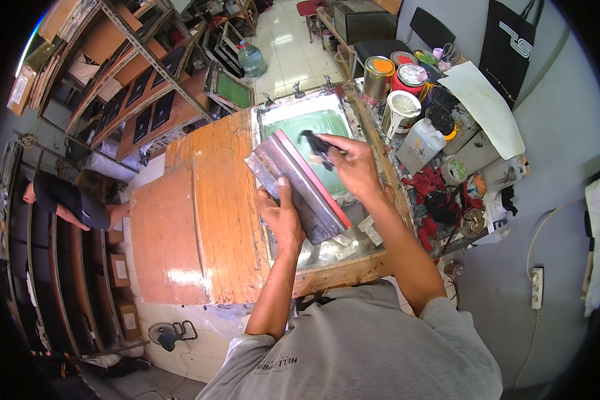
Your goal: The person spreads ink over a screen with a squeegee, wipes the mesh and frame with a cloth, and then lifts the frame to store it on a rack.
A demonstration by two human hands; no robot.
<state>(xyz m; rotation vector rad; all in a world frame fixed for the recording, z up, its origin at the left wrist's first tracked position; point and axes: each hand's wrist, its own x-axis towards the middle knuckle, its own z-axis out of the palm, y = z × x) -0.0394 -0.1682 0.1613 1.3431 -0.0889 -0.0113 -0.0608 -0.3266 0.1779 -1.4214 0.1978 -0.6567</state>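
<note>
A screen-printing squeegee point(299, 190) with a grey, ink-stained body and a reddish-pink blade edge is tilted over the worktable. My left hand point(283, 215) grips its near left side, thumb across the face. In my right hand point(353, 165) is a bunched black cloth point(319, 148), slightly blurred, just beside the blade edge; I cannot tell whether they touch. Beneath both lies a printing screen point(305, 120) with a pale green mesh in a light frame, partly hidden by the squeegee and my hands.
Ink cans point(379, 75), a white tub point(401, 112) and red and black rags point(433, 200) crowd the right-hand bench. Wooden boards point(173, 227) extend left. Clamps point(298, 90) stand at the screen's far edge. Shelving point(133, 73) and another person point(67, 202) are at the left.
</note>
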